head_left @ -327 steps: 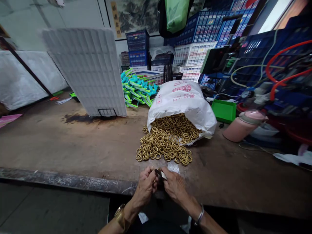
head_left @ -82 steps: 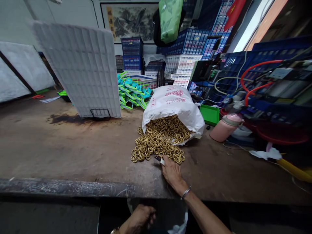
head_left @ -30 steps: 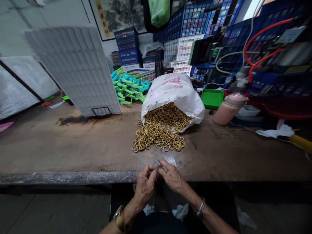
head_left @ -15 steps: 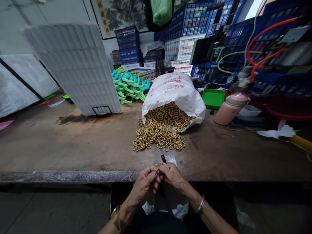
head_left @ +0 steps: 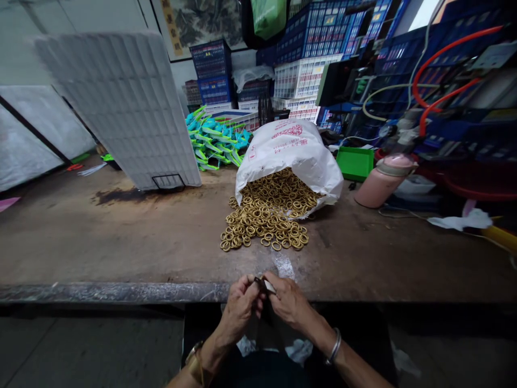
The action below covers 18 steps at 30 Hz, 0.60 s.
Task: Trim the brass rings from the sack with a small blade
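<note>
Here the left hand and right hand pinch shut on a small tool between them, and a loose pinch could drop it past the table edge beside them.

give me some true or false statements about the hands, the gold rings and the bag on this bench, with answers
1. The white bag lies on its side, mouth toward the person. True.
2. All the gold rings are inside the bag. False: many lie spilled on the bench before its mouth.
3. The left hand and right hand meet at a small tool by the bench's near edge. True.
4. The right hand rests in the ring pile. False: it is apart from the pile.
5. The green tray sits left of the bag. False: it is on the right, beside a pink flask.
</note>
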Each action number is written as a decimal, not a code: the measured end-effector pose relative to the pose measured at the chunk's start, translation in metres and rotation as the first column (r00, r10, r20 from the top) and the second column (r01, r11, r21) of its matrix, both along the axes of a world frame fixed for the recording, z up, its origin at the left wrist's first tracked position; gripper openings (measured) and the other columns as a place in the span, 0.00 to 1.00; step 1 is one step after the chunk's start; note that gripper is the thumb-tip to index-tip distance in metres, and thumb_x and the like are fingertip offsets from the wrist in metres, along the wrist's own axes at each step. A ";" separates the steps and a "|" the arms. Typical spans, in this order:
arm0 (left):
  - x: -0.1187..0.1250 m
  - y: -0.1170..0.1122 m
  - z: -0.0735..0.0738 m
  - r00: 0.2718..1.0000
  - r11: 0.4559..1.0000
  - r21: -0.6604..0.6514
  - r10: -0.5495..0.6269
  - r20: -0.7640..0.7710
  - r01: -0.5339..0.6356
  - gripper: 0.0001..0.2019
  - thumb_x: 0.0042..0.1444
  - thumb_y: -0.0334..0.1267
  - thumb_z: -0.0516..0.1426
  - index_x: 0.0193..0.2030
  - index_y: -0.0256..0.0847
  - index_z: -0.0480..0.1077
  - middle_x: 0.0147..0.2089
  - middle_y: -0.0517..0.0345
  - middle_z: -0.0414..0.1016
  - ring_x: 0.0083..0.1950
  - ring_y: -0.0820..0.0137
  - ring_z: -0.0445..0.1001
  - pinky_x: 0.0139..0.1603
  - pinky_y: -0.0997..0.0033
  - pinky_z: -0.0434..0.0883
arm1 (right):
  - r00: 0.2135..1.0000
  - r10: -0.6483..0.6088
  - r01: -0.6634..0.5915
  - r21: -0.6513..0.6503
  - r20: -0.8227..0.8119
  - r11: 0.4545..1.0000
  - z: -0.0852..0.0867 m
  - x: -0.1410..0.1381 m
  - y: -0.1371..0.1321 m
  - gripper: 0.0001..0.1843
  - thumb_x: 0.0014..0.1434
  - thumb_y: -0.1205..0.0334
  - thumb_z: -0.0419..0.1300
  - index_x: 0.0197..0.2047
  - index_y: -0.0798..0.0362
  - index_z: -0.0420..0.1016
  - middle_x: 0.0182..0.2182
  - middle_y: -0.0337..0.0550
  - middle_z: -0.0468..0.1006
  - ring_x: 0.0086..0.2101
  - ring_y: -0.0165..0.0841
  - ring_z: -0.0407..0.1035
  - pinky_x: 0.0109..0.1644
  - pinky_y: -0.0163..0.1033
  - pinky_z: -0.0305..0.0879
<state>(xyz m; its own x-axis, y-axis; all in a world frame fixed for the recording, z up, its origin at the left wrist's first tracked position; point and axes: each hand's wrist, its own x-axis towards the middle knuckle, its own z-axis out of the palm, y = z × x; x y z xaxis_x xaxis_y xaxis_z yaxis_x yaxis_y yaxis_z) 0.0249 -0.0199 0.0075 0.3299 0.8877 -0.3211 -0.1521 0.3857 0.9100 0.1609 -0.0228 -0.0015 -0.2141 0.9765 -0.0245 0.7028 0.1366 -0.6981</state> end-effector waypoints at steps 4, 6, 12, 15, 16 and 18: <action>-0.002 0.002 -0.001 0.997 0.998 0.053 0.023 -0.068 -0.019 0.18 0.44 0.52 0.56 0.26 0.38 0.60 0.20 0.65 0.64 0.16 0.81 0.59 0.17 0.81 0.58 | 0.983 0.036 -0.043 0.035 0.182 0.998 -0.002 -0.004 -0.003 0.16 0.44 0.74 0.45 0.36 0.52 0.64 0.23 0.38 0.72 0.24 0.29 0.64 0.29 0.31 0.49; -0.004 0.002 -0.002 0.998 0.999 0.046 0.013 -0.063 -0.010 0.17 0.45 0.52 0.56 0.26 0.38 0.60 0.20 0.66 0.63 0.16 0.82 0.58 0.16 0.81 0.58 | 0.962 0.023 -0.035 0.038 0.272 0.999 -0.003 -0.006 -0.002 0.15 0.45 0.74 0.46 0.37 0.53 0.64 0.24 0.40 0.72 0.25 0.29 0.65 0.28 0.33 0.47; -0.008 -0.006 0.002 0.993 0.998 -0.020 -0.059 0.106 0.061 0.14 0.49 0.48 0.55 0.29 0.37 0.61 0.22 0.63 0.66 0.17 0.80 0.61 0.17 0.79 0.62 | 0.869 -0.197 0.185 0.071 0.455 0.980 -0.007 0.009 0.018 0.12 0.51 0.73 0.46 0.38 0.54 0.64 0.28 0.44 0.74 0.27 0.32 0.67 0.27 0.35 0.44; -0.007 -0.007 0.003 0.977 0.997 -0.049 -0.049 0.206 0.061 0.14 0.48 0.46 0.56 0.29 0.36 0.62 0.27 0.57 0.70 0.22 0.77 0.66 0.19 0.78 0.64 | 0.836 -0.316 0.267 0.170 0.449 0.948 -0.006 0.022 0.034 0.10 0.54 0.71 0.47 0.38 0.53 0.64 0.30 0.44 0.75 0.29 0.31 0.67 0.28 0.35 0.45; -0.007 -0.007 0.003 0.973 0.997 -0.064 -0.031 0.230 0.047 0.14 0.48 0.46 0.57 0.29 0.35 0.63 0.29 0.55 0.70 0.24 0.76 0.67 0.19 0.78 0.65 | 0.830 -0.342 0.283 0.195 0.440 0.939 -0.006 0.025 0.039 0.09 0.55 0.69 0.47 0.39 0.53 0.63 0.31 0.43 0.75 0.29 0.31 0.67 0.28 0.35 0.45; -0.007 -0.006 0.003 0.965 0.995 -0.098 0.006 0.264 0.021 0.14 0.48 0.45 0.57 0.29 0.34 0.65 0.31 0.52 0.71 0.25 0.75 0.68 0.20 0.78 0.65 | 0.823 -0.366 0.297 0.221 0.434 0.929 -0.005 0.026 0.048 0.08 0.56 0.66 0.48 0.40 0.53 0.63 0.31 0.43 0.75 0.30 0.31 0.67 0.28 0.34 0.46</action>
